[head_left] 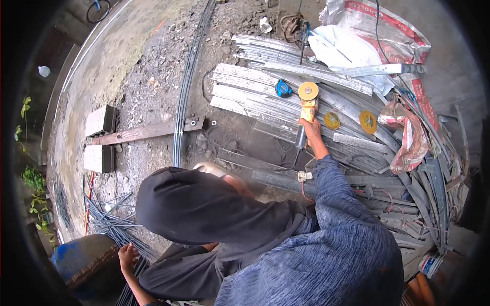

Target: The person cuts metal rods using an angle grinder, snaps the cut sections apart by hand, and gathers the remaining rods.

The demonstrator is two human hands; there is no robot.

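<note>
In the head view, my right hand [311,133] is wrapped round the body of a yellow and black angle grinder [308,108]. A round yellowish disc [308,91] is on its far end, over a pile of pale metal strips [250,99]. Left of the disc lies a blue tape measure [283,88]. Two loose yellow discs, one nearer [332,121] and one farther right [368,122], rest on the strips. My left hand [127,257] is at the lower left, fingers loosely bent and apart, with nothing visible in it, near thin steel rods [109,222].
A head in a dark cloth [184,204] and a blue-sleeved shoulder fill the lower middle. Two concrete blocks [99,159] stand by a wooden plank [148,131]. Long steel bars [185,97] cross the gravel. White and red sacks [367,30] lie upper right; a socket [304,176] is near the cord.
</note>
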